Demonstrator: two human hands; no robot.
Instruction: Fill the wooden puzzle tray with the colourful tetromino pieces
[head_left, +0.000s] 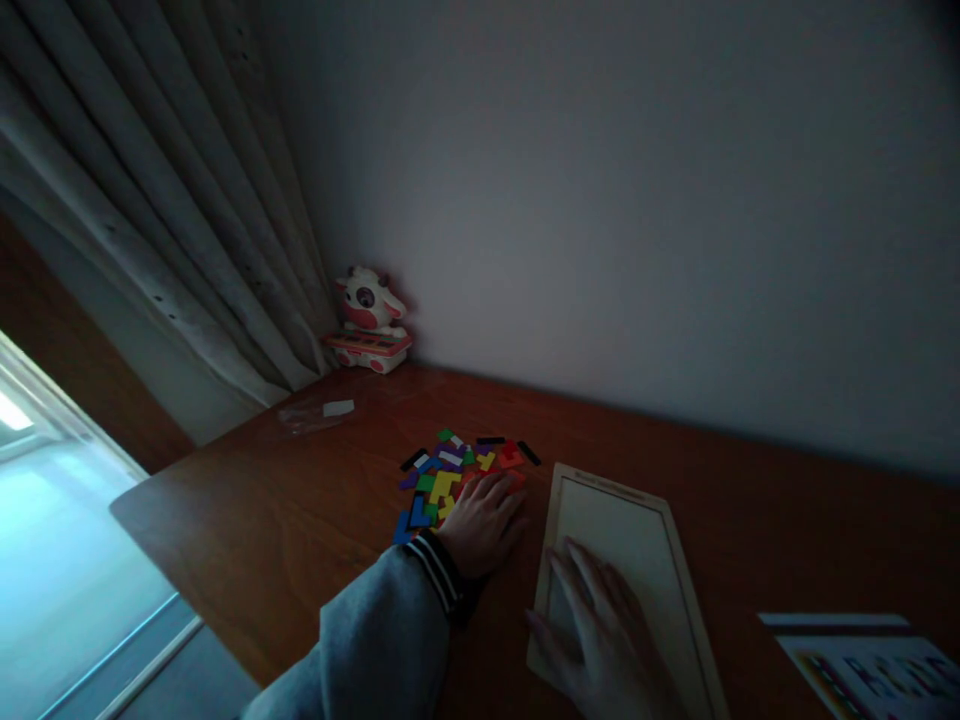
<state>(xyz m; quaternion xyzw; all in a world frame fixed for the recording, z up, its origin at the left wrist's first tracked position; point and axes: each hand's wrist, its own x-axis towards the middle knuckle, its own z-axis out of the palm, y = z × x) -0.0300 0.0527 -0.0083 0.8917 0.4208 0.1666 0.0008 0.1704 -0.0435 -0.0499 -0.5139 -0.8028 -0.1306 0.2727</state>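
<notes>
Coloured puzzle pieces (444, 486) in yellow, blue, green, purple, red and black lie in a loose heap on the table. My left hand (484, 525) rests over the right side of this heap, palm down with the fingers stretched out; the pieces beneath it are hidden. To the right lies a shallow wooden puzzle tray (622, 510) with a raised rim and a bare pale base. Above the tray's lower left part, my right hand (600, 625) has its fingers spread and holds nothing. Whether its fingertips touch the base I cannot tell.
A cow-shaped toy keyboard (369, 325) stands at the back left corner near the curtain (187, 200). Clear plastic wrapping (304, 415) lies before it. A printed sheet (870, 660) is at the lower right. The brown table (300, 520) ends at the left, and a wall runs behind it.
</notes>
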